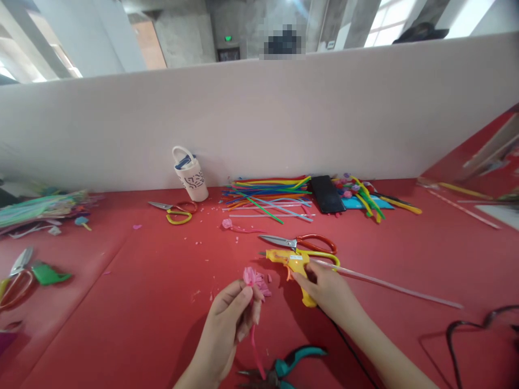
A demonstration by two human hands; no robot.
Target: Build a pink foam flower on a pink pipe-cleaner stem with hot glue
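Note:
My left hand (233,319) is closed, pinching a small pink flower (249,275) by its base between thumb and fingers. Its thin pink stem (255,351) hangs down below the hand. Several pink petal pieces (264,286) show just behind the flower. My right hand (326,283) has its thumb and fingers on the handle of a yellow glue gun (290,258), whose nozzle points left. A long clear glue stick (389,283) extends rightward from behind the gun. Scissors (279,241) with red and yellow handles lie just beyond the gun.
Teal-handled pliers (300,356) lie at the near edge. A finished-looking pink flower (227,223), colored sticks (271,194), a black phone (326,194), a white cup (192,181) and more scissors (176,210) line the back, before a white partition (259,119). A black cord (351,346) runs right.

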